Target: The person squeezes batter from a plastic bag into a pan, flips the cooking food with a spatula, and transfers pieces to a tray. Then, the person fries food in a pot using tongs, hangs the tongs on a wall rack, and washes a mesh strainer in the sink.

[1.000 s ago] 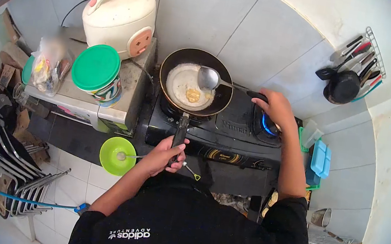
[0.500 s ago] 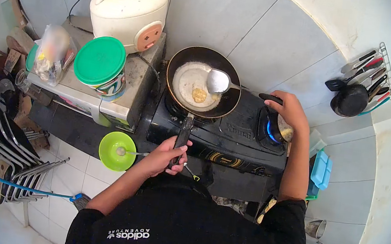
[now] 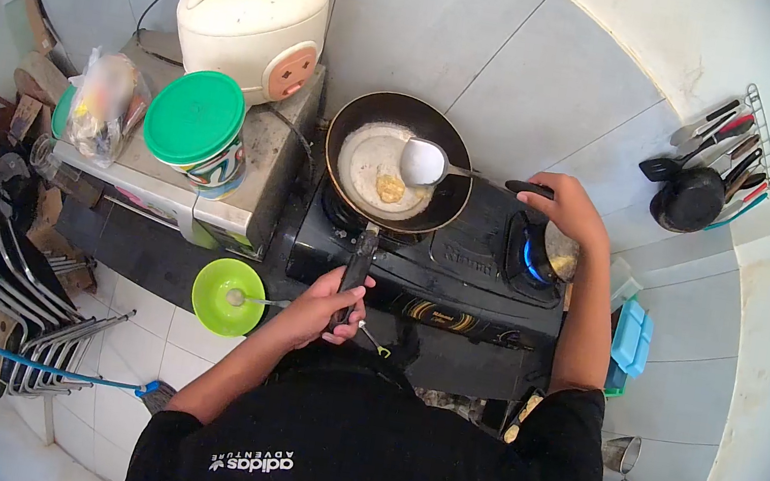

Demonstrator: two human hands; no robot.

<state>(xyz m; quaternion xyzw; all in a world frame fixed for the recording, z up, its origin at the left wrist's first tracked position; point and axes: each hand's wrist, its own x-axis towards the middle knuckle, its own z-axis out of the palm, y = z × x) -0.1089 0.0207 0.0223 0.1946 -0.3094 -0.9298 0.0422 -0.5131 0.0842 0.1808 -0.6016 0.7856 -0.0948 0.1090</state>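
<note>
One pan [image 3: 453, 141], one spatula [image 3: 424, 163]: we seem to be working at a pale layer [image 3: 366, 166].
Our left hand [image 3: 320, 310] wraps the handle [image 3: 359, 265]; our right hand [image 3: 568, 207] is closed round the spatula, which lies over or against the layer's right part, we cannot tell which, beside a golden lump [image 3: 390, 189]. The pan is above the stove's [image 3: 459, 277] left burner, where we see no flame; a blue flame [image 3: 530, 252] shows at the right, next to pale, yellowish stuff [image 3: 559, 252] partly behind our arm. We judge the next move calls for a flat spatula and steady handle. Our green bowl [image 3: 211, 310] holds a spoon [image 3: 236, 298]; the tub [image 3: 195, 119] and cooker [image 3: 249, 29] are lidded, contents hidden; the bag's [image 3: 108, 112] are unclear.
</note>
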